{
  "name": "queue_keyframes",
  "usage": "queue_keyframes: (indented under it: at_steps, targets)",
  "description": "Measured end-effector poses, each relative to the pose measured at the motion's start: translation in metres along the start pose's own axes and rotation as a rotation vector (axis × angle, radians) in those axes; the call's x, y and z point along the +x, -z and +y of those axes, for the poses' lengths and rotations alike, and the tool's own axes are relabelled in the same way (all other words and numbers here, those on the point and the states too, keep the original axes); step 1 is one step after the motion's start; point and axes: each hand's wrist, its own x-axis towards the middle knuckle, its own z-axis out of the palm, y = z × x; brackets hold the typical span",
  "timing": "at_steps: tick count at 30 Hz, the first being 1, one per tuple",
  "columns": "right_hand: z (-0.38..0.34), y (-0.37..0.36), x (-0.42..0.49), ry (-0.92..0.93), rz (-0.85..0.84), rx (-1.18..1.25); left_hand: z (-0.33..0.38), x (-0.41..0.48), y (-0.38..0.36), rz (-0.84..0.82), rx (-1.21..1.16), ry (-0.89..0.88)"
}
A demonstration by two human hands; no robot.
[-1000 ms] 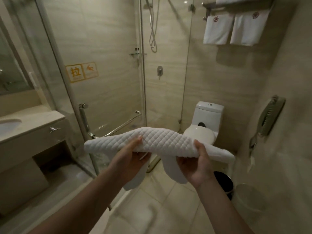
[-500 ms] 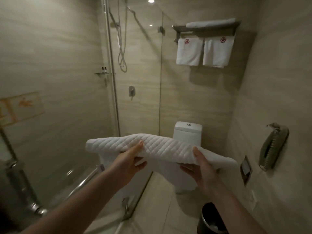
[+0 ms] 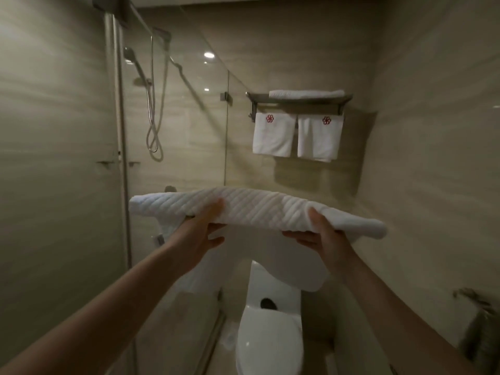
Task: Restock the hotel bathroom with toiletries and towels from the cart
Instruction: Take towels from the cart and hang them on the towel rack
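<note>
I hold a folded white quilted towel point(image 3: 259, 209) flat in front of me at chest height. My left hand point(image 3: 198, 234) grips its left part, thumb on top and fingers underneath. My right hand point(image 3: 324, 239) grips its right part the same way. A loose flap of the towel hangs down beneath. Up on the far wall is a metal towel rack point(image 3: 297, 102). A folded white towel point(image 3: 307, 93) lies on its shelf, and two white towels with red emblems point(image 3: 273, 133) point(image 3: 319, 138) hang from its bar.
A white toilet point(image 3: 267, 336) stands below the towel, lid down. The glass shower enclosure point(image 3: 167, 147) with a shower hose point(image 3: 154, 112) is on the left. A tiled wall runs close along the right, with a wall fixture point(image 3: 484, 328) low on it.
The view has swung from the sink and shower door toward the toilet wall and tilted up. The towel has come closer to the rack; both hands keep the same grip.
</note>
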Motion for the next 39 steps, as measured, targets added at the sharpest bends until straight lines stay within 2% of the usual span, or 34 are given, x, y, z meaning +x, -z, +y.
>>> queue_keyframes:
  at_steps: [5,10,14,22,24,28,34,39]
  targets:
    - [-0.008,0.024,0.103,0.142,-0.058,-0.024,0.018,0.097,-0.029,-0.080,0.155,-0.136]
    - [-0.017,0.058,0.199,0.172,-0.191,-0.009,0.029,0.192,-0.066,-0.209,0.302,-0.318]
    - [-0.019,0.076,0.267,0.213,-0.216,-0.061,0.035,0.260,-0.093,-0.253,0.360,-0.413]
    - [-0.015,0.102,0.389,0.255,-0.113,-0.351,0.044,0.381,-0.127,-0.034,0.606,-0.651]
    - [-0.014,0.104,0.419,0.281,-0.084,-0.379,0.045,0.411,-0.131,-0.048,0.674,-0.678]
    - [-0.018,0.106,0.479,0.332,-0.044,-0.421,0.050,0.470,-0.138,-0.080,0.794,-0.615]
    - [-0.035,0.124,0.562,0.450,0.062,-0.450,0.073,0.574,-0.166,-0.152,0.836,-0.709]
    - [-0.059,0.147,0.623,0.521,0.152,-0.508,0.088,0.642,-0.193,-0.179,0.758,-0.782]
